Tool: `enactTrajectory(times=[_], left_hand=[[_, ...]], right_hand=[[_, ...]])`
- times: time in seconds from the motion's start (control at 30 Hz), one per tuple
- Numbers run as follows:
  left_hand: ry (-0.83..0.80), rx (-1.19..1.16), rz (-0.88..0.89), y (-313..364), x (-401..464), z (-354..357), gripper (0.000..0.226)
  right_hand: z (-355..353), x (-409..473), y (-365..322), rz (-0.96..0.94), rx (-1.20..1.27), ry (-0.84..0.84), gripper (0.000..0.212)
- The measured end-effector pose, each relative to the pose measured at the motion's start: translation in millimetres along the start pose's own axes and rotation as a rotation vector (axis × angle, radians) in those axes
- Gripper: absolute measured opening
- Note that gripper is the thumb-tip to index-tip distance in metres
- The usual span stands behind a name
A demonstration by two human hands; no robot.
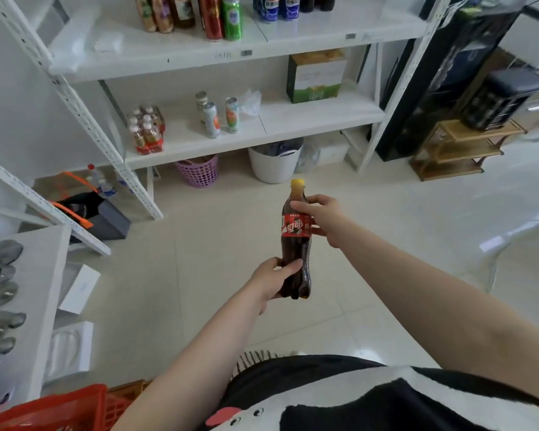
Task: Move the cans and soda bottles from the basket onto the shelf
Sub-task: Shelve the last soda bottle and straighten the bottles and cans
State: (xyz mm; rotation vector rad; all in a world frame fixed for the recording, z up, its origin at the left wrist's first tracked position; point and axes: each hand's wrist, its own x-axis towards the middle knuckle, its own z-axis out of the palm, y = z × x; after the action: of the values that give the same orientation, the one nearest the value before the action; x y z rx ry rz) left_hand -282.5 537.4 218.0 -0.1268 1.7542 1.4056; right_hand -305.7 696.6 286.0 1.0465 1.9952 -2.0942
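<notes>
I hold a dark cola bottle (296, 244) with a red label and yellow cap upright in mid-air over the floor. My left hand (269, 279) grips its lower part. My right hand (321, 217) wraps the label area near the shoulder. A red plastic basket (53, 410) shows at the bottom left corner; its contents are out of sight. The white shelf unit (262, 138) stands ahead: its upper board holds several bottles and cans (221, 17), its lower board has three slim cans (213, 118) and a shrink-wrapped pack of small bottles (147, 130).
A green and white carton (316, 77) sits on the lower board's right. Under the shelf stand a purple mesh basket (198, 171) and a white bucket (274, 163). A white counter with metal items (3, 293) is at left. A wooden rack (461, 147) stands at right.
</notes>
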Motion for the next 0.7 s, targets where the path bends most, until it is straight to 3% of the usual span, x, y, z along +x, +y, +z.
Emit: enactTrajectory(times=[0.5, 0.7], left_hand=[[-0.133, 0.140, -0.075, 116, 151, 57, 0.041], [-0.188, 0.226, -0.052, 195, 238, 66, 0.034]], right_hand=[[-105, 150, -54, 0.115, 0.148, 0.090, 0.048], [-131, 237, -107, 0.120, 0.168, 0.149, 0.051]])
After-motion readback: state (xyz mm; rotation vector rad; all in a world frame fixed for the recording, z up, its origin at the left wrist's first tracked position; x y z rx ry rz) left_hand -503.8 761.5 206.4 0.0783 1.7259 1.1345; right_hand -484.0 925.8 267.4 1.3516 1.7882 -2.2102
